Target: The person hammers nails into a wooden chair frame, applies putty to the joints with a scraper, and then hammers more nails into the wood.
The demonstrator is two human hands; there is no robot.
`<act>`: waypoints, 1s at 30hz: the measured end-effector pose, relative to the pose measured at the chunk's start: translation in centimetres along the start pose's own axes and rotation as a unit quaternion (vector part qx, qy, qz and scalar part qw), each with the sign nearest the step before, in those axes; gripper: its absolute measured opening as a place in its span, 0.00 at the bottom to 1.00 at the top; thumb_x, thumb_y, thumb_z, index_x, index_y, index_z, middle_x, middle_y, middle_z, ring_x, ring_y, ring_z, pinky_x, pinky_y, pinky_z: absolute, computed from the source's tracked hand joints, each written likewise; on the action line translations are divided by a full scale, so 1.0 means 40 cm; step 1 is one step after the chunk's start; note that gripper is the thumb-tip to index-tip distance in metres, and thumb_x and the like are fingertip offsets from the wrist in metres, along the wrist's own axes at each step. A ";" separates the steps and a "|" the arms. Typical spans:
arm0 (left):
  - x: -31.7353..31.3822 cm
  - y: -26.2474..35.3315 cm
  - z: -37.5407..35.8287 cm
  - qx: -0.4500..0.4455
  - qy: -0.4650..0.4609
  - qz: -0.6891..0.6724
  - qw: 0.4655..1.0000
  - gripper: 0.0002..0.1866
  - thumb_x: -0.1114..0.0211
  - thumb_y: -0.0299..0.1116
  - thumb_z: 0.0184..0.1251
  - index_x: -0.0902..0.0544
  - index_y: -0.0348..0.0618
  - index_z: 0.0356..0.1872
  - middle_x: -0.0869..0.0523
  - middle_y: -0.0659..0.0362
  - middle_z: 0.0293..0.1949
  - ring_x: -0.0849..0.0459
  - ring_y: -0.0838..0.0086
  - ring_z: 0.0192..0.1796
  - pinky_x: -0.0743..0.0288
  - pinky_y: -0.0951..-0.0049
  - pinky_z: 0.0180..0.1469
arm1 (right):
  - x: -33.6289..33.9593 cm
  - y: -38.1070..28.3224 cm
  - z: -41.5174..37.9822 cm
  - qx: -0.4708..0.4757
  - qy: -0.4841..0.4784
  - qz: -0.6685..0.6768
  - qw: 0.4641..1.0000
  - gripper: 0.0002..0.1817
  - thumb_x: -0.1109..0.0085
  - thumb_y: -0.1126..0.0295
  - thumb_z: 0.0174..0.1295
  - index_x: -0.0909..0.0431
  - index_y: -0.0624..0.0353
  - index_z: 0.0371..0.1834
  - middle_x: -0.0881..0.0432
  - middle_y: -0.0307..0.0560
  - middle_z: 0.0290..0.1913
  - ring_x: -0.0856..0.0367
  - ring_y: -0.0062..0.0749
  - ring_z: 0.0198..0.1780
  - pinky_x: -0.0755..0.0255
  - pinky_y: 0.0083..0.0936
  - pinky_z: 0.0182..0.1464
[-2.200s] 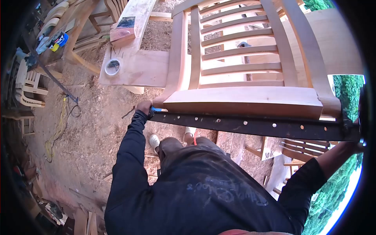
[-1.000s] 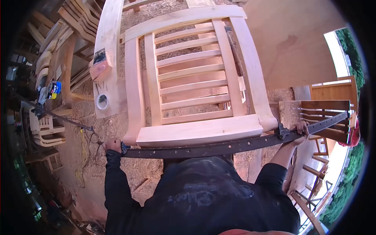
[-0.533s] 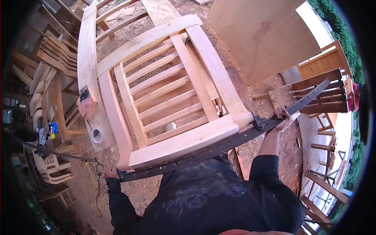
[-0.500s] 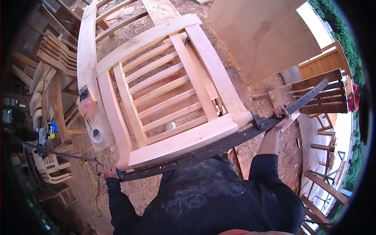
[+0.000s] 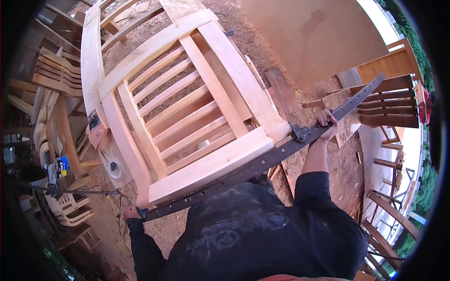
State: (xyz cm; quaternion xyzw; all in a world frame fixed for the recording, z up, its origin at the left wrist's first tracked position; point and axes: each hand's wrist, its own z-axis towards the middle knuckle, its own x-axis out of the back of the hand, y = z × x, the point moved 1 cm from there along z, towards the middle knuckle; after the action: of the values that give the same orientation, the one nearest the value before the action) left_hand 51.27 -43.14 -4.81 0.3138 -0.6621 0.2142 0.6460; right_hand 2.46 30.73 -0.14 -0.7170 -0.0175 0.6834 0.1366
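Observation:
A long dark bar clamp point(image 5: 243, 171) with a row of holes lies along the near edge of a pale wooden slatted frame point(image 5: 211, 168). Its sliding jaw point(image 5: 300, 133) sits at the frame's right corner. My right hand point(image 5: 326, 122) is wrapped round the bar just beyond that jaw. At the other end, my left hand point(image 5: 131, 212) is closed on the clamp by the frame's left corner; the exact part under its fingers is hidden. Several slats run between two inner rails of the frame.
A roll of white tape point(image 5: 114, 169) and a blue-and-yellow can point(image 5: 61, 166) are on the left. Slatted chair parts point(image 5: 58, 70) stand behind them. A large plywood sheet point(image 5: 318, 37) rises at the back right, near a dark slatted piece point(image 5: 391, 105). Wood shavings cover the ground.
The frame and clamp have shifted left in view and tilted slightly, the right end rising. Both hands keep their hold on the clamp.

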 end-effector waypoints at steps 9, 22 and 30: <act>0.011 -0.034 0.024 0.041 -0.038 0.063 0.996 0.17 0.43 0.41 0.61 0.15 0.39 0.25 0.14 0.44 0.29 0.16 0.46 0.37 0.31 0.48 0.41 | -0.005 0.009 -0.002 -0.004 0.018 0.008 1.000 0.16 0.42 0.79 0.55 0.27 0.65 0.49 0.35 0.36 0.27 0.37 0.19 0.22 0.34 0.18 0.25; 0.053 0.224 0.161 0.032 0.037 -0.112 0.992 0.11 0.38 0.38 0.68 0.17 0.39 0.38 0.15 0.51 0.33 0.16 0.57 0.38 0.22 0.60 0.45 | 0.075 -0.005 -0.038 -0.033 0.182 -0.094 0.978 0.15 0.44 0.73 0.61 0.24 0.63 0.51 0.33 0.39 0.31 0.32 0.25 0.30 0.32 0.25 0.34; -0.049 0.865 0.114 -0.130 -0.207 -0.298 0.923 0.13 0.32 0.39 0.68 0.15 0.37 0.40 0.14 0.50 0.37 0.13 0.62 0.38 0.20 0.65 0.46 | 0.123 -0.037 -0.028 -0.057 0.331 -0.242 0.910 0.14 0.41 0.69 0.61 0.28 0.66 0.46 0.27 0.43 0.35 0.24 0.36 0.35 0.25 0.32 0.40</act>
State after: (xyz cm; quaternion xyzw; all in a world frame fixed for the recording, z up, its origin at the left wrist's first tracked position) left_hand 23.99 -21.40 -2.87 0.4475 -0.6790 -0.1457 0.5635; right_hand 4.11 32.99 -4.59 -0.8823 -0.1833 0.3511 0.2544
